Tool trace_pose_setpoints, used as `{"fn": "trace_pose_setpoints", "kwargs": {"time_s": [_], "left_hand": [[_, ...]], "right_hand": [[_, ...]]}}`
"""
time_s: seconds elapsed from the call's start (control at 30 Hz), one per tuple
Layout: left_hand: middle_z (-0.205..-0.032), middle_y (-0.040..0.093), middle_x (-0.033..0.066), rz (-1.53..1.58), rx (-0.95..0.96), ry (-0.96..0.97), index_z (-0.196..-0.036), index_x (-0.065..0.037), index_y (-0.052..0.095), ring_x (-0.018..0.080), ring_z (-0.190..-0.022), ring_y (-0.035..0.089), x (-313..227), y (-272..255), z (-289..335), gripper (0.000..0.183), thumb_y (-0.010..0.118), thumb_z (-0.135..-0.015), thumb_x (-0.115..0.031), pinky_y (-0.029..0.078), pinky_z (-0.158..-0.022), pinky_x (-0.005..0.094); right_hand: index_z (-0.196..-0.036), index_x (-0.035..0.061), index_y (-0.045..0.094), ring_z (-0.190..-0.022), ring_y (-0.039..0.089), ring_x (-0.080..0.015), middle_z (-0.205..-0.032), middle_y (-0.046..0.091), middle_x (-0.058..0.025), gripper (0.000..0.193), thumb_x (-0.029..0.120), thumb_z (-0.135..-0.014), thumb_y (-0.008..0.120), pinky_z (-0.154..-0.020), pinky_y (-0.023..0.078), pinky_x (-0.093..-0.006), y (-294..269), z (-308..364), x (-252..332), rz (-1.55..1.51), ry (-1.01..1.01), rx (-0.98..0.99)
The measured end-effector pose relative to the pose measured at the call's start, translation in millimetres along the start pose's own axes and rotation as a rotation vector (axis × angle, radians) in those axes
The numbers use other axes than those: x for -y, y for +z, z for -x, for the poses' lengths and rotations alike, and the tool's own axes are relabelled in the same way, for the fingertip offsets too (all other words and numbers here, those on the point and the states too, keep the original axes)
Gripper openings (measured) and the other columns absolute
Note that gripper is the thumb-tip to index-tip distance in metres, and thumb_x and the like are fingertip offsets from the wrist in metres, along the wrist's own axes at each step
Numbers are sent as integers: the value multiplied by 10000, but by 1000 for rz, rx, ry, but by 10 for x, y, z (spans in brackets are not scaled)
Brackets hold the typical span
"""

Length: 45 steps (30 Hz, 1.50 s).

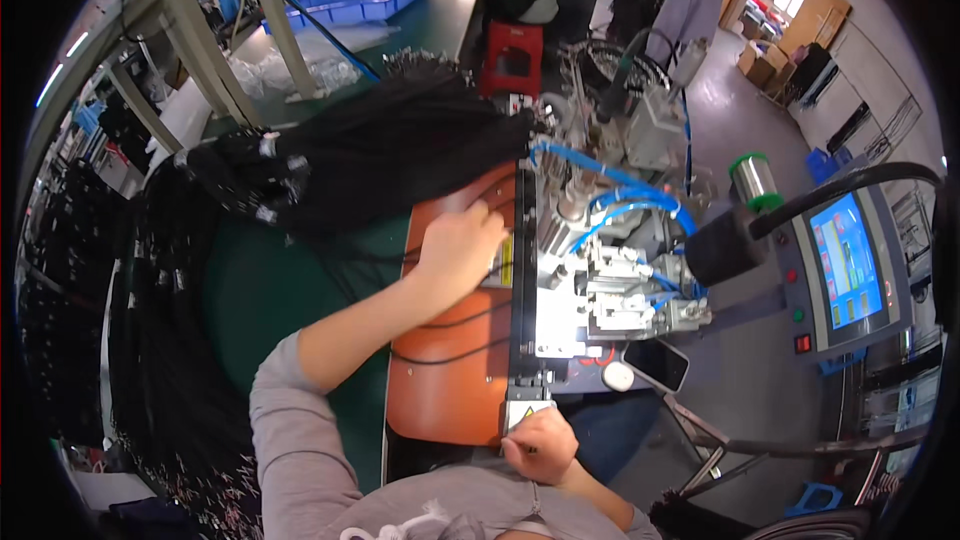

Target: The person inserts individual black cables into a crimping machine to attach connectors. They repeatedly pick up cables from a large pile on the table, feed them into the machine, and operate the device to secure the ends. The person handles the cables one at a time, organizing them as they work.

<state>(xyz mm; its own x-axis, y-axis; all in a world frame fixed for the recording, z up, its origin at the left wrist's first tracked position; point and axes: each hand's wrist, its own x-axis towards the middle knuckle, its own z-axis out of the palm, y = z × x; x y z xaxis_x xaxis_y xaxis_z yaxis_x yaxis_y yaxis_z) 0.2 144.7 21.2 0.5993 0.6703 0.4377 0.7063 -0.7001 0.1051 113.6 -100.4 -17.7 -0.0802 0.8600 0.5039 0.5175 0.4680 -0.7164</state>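
My left hand (458, 248) reaches over an orange-brown board (450, 395), its fingers bent down beside the black rail (523, 290) of a bench machine (625, 285). Thin black cables (455, 355) cross the board and run towards that rail, some passing under this hand. What its fingertips grip is hidden. Close to my body, my right hand (542, 447) is closed, next to a small metal block with a yellow warning label (528, 412) at the machine's near end. Whatever lies inside those fingers cannot be made out. A thick bundle of black cables (370, 145) rests beyond my left hand.
Blue air tubes (640, 195) loop over the machine. To the right stand a touchscreen panel (850, 260), a solder wire spool (755, 182) and a black lamp head (725, 245). A phone (657, 365) lies near a round white object (618, 376). More cables (165, 340) hang at left.
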Motion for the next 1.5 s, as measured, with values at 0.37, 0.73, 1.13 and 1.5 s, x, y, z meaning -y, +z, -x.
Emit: {"fn": "trace_pose_setpoints", "kwargs": {"time_s": [0.37, 0.73, 1.13, 1.5], "left_hand": [[-1027, 502, 171, -94, 41, -259, -971, 48, 549, 300, -981, 529, 729, 973, -1234, 556, 756, -693, -386, 481, -813, 355], [-1296, 441, 266, -38, 719, -413, -1164, -33, 605, 395, -1169, 478, 793, 706, -1788, 684, 788, -578, -334, 458, -936, 407], [-1092, 643, 167, 139, 588, -457, -1031, -13, 664, 289, -1004, 632, 920, 946, -1804, 570, 749, -513, -234, 520, -810, 365], [-973, 636, 124, 1448, 74, -431, -1166, 33, 525, 197, -895, 609, 1332, 86, -1593, 515, 744, -725, -117, 485, -785, 319]], "right_hand": [[-749, 48, 608, -542, 566, -181, -641, 604, -43, 140, -11, -682, 716, -542, 438, -281, 66, -89, -111, -169, -103, -234], [-774, 26, 589, -583, 562, -181, -681, 620, -61, 111, -22, -734, 680, -570, 435, -283, 68, -42, -136, -206, -35, -267], [-767, 25, 591, -566, 555, -196, -657, 597, -63, 129, -40, -703, 682, -553, 424, -288, 106, -24, -152, -118, -73, -310], [-745, 28, 581, -576, 545, -187, -675, 602, -63, 107, -21, -722, 674, -562, 424, -294, 92, -67, -99, -81, -16, -257]]}}
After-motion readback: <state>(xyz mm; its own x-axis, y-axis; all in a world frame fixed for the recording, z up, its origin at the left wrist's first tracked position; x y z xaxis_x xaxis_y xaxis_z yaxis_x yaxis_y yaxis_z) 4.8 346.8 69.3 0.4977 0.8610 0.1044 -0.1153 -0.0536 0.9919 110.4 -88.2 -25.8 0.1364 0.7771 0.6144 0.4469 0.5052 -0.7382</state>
